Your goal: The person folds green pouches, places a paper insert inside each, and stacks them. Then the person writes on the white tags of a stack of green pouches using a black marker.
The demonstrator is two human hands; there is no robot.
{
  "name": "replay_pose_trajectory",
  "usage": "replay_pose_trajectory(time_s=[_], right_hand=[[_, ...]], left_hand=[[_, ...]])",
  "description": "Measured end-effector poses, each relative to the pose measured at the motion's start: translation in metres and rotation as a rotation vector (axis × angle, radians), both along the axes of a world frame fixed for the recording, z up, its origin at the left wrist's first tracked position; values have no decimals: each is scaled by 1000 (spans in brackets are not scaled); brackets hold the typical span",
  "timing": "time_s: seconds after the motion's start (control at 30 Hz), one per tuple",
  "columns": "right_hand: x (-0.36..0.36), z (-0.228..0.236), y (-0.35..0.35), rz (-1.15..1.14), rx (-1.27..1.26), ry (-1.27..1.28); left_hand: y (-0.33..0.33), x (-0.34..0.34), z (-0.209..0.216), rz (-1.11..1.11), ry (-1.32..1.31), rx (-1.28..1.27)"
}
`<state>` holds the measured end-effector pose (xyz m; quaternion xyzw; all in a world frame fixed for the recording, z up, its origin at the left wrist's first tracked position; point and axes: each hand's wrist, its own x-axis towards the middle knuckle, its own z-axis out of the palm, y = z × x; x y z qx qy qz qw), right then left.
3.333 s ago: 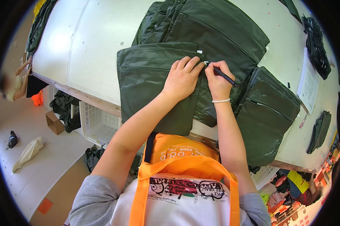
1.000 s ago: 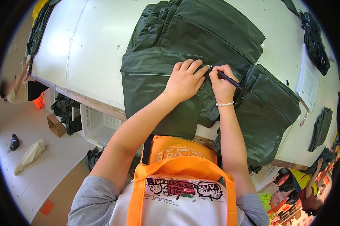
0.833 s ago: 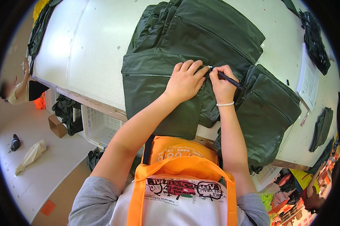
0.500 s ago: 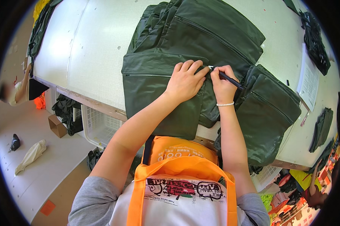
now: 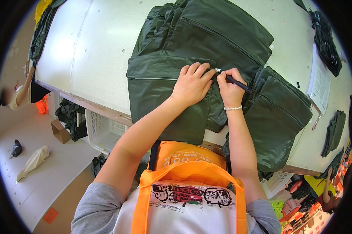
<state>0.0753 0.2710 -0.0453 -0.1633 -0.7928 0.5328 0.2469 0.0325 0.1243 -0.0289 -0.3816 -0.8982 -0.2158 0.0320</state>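
Note:
My right hand (image 5: pixel 231 87) is closed round a black marker pen (image 5: pixel 240 83), its tip end toward a small white tag (image 5: pixel 217 70). That tag sticks out at the edge of a dark green zippered fabric piece (image 5: pixel 160 101). Flat on this piece lies my left hand (image 5: pixel 193 84), fingers stretched out, its fingertips beside the tag. Beyond both hands is a stack of similar dark green pieces (image 5: pixel 219 35) with a long zipper. Another dark green pile (image 5: pixel 279 117) lies to the right of my right wrist.
A white table (image 5: pixel 94 46) carries the fabric. Printed paper sheets (image 5: pixel 319 82) and a black bundle (image 5: pixel 325 43) lie at the right. White plastic baskets (image 5: pixel 105 128) stand below the front edge. Other people (image 5: pixel 20 95) are at the far left and lower right.
The pen and right hand have shifted very slightly, and the white tag shows a little more. My left hand stays in place.

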Motion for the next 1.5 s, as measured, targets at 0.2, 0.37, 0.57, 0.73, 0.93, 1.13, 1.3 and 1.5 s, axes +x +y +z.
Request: replay_pose_trajectory(time_s=[0.2, 0.37, 0.57, 0.73, 0.93, 1.13, 1.3, 1.5], right_hand=[[27, 31, -13, 83, 142, -43], [58, 34, -62, 174, 432, -234], [101, 116, 19, -55, 170, -121], [198, 107, 188, -260, 216, -189], [227, 49, 256, -379, 519, -507], [157, 63, 185, -484, 812, -130], [100, 84, 95, -228, 215, -33], [49, 59, 24, 35, -192, -45]], left_hand=[[-5, -2, -5, 48, -104, 228], [-13, -7, -2, 72, 44, 609], [3, 12, 55, 64, -44, 825], [41, 59, 45, 24, -652, 523], [82, 12, 25, -183, 37, 46], [39, 1, -6, -85, 49, -111], [-32, 51, 10, 118, -98, -220], [-31, 31, 27, 62, -30, 99]])
